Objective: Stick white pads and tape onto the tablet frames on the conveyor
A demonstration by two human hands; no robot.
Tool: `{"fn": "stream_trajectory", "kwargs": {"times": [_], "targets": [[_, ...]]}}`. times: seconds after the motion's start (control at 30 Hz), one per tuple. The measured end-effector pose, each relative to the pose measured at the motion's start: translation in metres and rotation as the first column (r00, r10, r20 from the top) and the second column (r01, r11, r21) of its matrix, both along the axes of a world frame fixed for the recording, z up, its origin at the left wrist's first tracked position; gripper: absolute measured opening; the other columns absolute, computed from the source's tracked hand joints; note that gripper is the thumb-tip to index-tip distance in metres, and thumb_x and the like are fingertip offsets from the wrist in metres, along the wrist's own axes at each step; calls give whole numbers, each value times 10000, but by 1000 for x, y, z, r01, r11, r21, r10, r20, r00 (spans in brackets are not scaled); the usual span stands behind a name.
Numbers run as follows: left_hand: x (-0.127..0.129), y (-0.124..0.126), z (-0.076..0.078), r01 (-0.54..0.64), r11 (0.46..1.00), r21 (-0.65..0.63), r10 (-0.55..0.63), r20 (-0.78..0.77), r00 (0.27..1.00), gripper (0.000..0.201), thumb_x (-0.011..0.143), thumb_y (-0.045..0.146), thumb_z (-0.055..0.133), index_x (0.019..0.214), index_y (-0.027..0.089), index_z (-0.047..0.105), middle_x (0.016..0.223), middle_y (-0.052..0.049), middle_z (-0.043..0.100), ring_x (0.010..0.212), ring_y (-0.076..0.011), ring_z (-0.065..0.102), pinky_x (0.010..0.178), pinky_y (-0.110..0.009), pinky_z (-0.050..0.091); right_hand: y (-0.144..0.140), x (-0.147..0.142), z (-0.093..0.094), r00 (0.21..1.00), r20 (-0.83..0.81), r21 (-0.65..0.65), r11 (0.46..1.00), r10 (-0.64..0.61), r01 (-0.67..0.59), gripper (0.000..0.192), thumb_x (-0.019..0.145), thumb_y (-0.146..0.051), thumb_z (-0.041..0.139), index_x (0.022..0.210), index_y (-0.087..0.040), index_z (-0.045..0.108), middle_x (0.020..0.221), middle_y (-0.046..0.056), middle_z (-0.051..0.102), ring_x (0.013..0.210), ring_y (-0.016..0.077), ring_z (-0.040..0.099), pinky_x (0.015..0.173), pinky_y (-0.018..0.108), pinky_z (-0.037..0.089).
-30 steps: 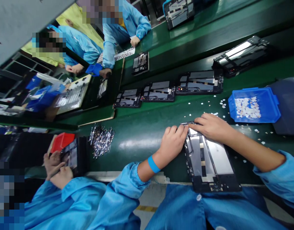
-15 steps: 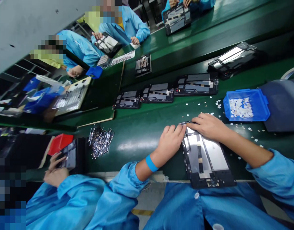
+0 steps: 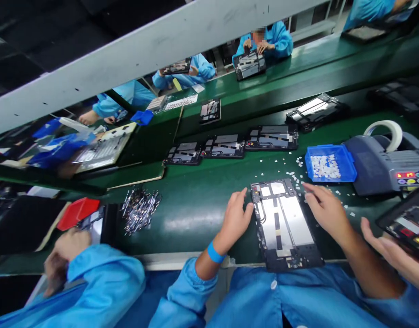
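Green bench [image 3: 192,200], glossy top. Opened tablet [image 3: 284,223] lies flat on it, near end at bench edge; use it as clock centre. 9 o'clock, well apart: heap of thin shiny strips [image 3: 140,212]. 10 to 12: row of three opened devices [image 3: 225,146]. Between 12 and 1, farther: another opened device [image 3: 315,111]. Roughly 11 to 3: scattered white scraps [image 3: 299,160]. 1: blue bin [image 3: 348,167]. 2: grey machine [image 3: 370,164], just beside bin.

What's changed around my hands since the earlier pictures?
Your left hand and right hand have come off the top end of the opened tablet and parted to either side. Another person's hand with another tablet has entered at the right. The opened tablet, metal strips and blue tray stayed put.
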State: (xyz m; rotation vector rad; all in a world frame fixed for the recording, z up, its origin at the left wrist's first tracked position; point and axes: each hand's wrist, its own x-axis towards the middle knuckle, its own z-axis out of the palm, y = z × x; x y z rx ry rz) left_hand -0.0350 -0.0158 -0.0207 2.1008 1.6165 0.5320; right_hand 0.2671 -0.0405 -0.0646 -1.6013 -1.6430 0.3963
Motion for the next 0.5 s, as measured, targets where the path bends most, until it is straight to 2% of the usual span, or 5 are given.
{"fn": "stream_trajectory", "kwargs": {"times": [0.1, 0.23, 0.33, 0.43, 0.5], "targets": [[5, -4, -15, -46, 987, -151, 71, 166, 984, 527, 1004, 294, 505, 1523, 201, 496, 1152, -79, 624, 923, -190, 643, 909, -366, 572, -32, 4, -18, 997, -72, -124, 992, 14, -23, 387, 1020, -405, 512, 1308, -235, 708, 1107, 134, 747, 983, 308, 706, 825, 472, 584], [16, -8, -17, 12, 990, -143, 17, 204, 979, 528, 999, 281, 445, 1522, 266, 516, 1105, -77, 624, 1059, -255, 601, 1018, -433, 525, -47, -14, -13, 988, -124, -161, 981, 91, -111, 382, 1004, -299, 477, 1313, -313, 701, 1168, 136, 744, 1065, 344, 694, 891, 534, 580], [16, -4, -23, -69, 992, -107, 89, 199, 976, 613, 960, 416, 455, 1525, 189, 523, 1101, -102, 629, 1101, -321, 590, 1044, -512, 501, -40, -26, -1, 995, -88, -233, 970, 52, -71, 348, 946, -199, 511, 1192, -271, 747, 1017, 96, 747, 970, 280, 699, 866, 425, 584], [15, 11, -36, -111, 988, -108, 133, 221, 966, 781, 904, 558, 481, 1555, 127, 501, 1044, -101, 643, 1043, -328, 615, 973, -497, 537, -29, -25, 4, 998, -68, -266, 964, -19, 0, 237, 911, -193, 588, 1052, -237, 772, 939, 65, 734, 855, 219, 687, 775, 319, 564], [18, 16, -39, -106, 986, -128, 135, 247, 960, 851, 891, 616, 470, 1581, 118, 470, 1009, -89, 644, 994, -318, 630, 896, -469, 559, -29, -23, 6, 995, -81, -266, 963, -54, 31, 210, 898, -182, 608, 1015, -229, 776, 927, 56, 732, 846, 207, 681, 760, 297, 547]]}}
